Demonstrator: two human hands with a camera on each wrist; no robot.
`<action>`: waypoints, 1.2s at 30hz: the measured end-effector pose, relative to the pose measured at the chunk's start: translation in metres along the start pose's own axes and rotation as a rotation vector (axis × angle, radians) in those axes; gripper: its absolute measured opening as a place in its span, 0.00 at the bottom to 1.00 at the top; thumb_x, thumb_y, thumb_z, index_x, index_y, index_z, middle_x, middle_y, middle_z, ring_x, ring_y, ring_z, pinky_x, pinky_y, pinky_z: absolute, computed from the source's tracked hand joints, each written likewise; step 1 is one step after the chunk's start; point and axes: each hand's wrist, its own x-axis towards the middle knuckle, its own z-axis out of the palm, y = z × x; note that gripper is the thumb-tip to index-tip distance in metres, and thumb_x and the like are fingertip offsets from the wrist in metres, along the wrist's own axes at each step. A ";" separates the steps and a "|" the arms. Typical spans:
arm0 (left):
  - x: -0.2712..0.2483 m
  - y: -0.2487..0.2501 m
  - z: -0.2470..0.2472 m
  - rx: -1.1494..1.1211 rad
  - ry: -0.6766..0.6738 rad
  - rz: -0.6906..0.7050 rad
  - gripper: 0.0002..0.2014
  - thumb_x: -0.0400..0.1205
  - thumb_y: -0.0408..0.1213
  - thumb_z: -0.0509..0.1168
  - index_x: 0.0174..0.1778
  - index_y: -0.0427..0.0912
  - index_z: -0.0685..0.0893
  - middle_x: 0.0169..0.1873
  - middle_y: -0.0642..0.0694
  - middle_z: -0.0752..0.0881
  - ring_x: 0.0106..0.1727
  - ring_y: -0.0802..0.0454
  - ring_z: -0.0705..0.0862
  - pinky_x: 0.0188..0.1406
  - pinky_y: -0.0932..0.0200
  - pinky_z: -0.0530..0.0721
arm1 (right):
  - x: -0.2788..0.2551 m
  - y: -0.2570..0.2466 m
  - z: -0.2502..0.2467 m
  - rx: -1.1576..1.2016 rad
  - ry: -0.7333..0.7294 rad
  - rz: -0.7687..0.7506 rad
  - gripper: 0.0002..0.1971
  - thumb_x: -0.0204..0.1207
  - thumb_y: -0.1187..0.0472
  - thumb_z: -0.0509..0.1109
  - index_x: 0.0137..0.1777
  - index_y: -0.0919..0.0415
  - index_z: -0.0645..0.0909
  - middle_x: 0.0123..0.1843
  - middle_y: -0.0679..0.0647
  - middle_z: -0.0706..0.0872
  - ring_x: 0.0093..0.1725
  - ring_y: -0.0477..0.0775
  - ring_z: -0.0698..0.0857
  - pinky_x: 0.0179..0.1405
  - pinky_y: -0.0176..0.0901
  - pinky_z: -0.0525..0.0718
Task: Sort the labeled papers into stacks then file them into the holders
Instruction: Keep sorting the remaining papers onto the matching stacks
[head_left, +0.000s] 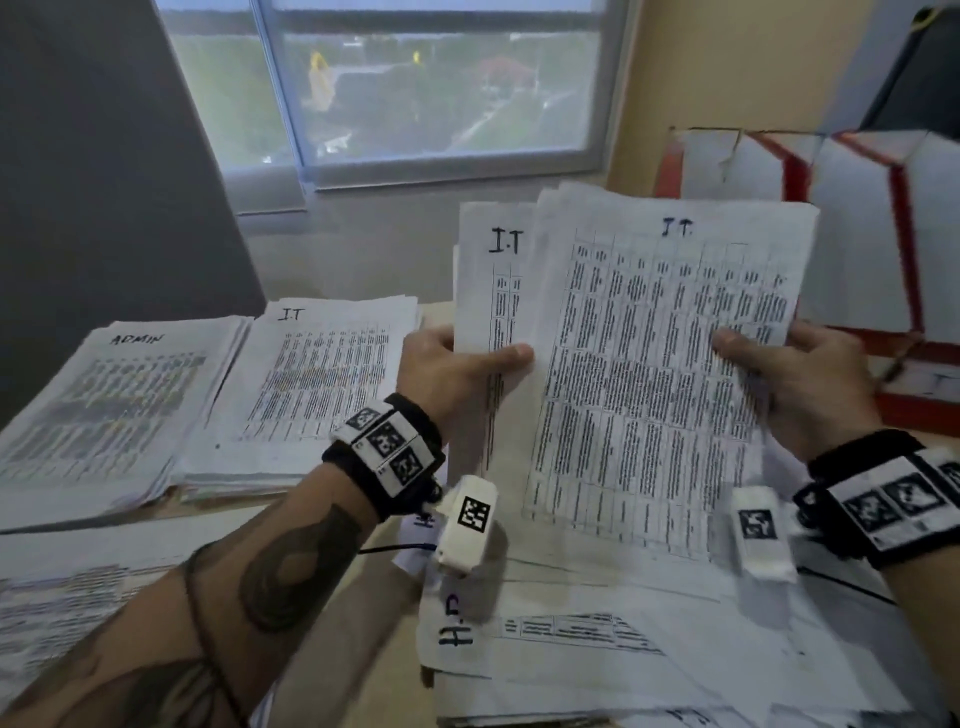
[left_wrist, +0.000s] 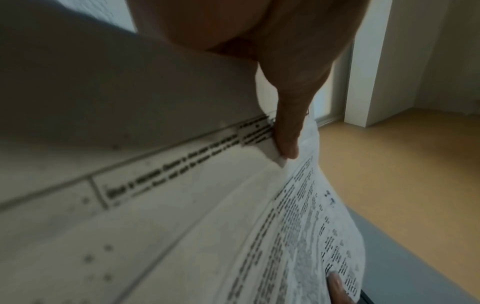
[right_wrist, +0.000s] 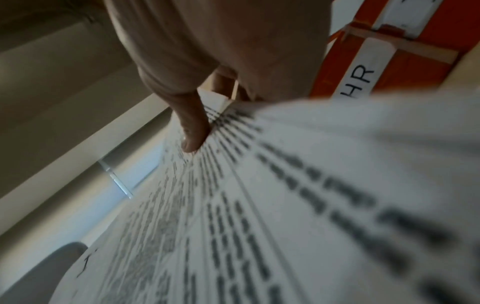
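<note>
A: What have your hands got?

B: Your left hand (head_left: 447, 364) pinches an I.T sheet (head_left: 493, 291) at its left edge, thumb (head_left: 506, 356) flat on the front; the fingers behind are hidden. Your right hand (head_left: 795, 379) pinches another I.T sheet (head_left: 660, 374) at its right edge, thumb on the print. Both sheets are upright above the desk, the right one overlapping the left.

A: And the rest?

B: An ADMIN stack (head_left: 114, 405) and an I.T stack (head_left: 317, 379) lie side by side at left. Loose H.R papers (head_left: 571, 639) lie below your hands. The red holders (head_left: 883, 218) stand at right, behind the raised sheets.
</note>
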 end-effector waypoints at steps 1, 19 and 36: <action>-0.003 0.001 0.000 -0.049 0.004 -0.001 0.18 0.71 0.26 0.84 0.56 0.29 0.91 0.45 0.38 0.95 0.43 0.43 0.96 0.41 0.51 0.93 | 0.000 -0.001 0.001 0.018 0.002 -0.006 0.14 0.70 0.71 0.82 0.57 0.69 0.89 0.50 0.58 0.96 0.51 0.59 0.96 0.48 0.47 0.93; 0.005 0.006 -0.005 0.108 -0.044 0.284 0.14 0.90 0.36 0.63 0.69 0.45 0.89 0.59 0.57 0.92 0.60 0.69 0.88 0.67 0.59 0.83 | -0.004 0.013 -0.012 0.090 -0.111 -0.032 0.18 0.59 0.65 0.84 0.51 0.65 0.89 0.48 0.58 0.96 0.50 0.58 0.96 0.49 0.46 0.93; 0.009 0.005 -0.007 0.064 0.122 0.169 0.16 0.85 0.46 0.74 0.36 0.38 0.92 0.29 0.45 0.90 0.29 0.48 0.88 0.33 0.54 0.87 | -0.005 -0.008 -0.010 -0.007 -0.199 -0.186 0.41 0.51 0.41 0.90 0.54 0.74 0.88 0.39 0.43 0.95 0.44 0.42 0.94 0.52 0.37 0.91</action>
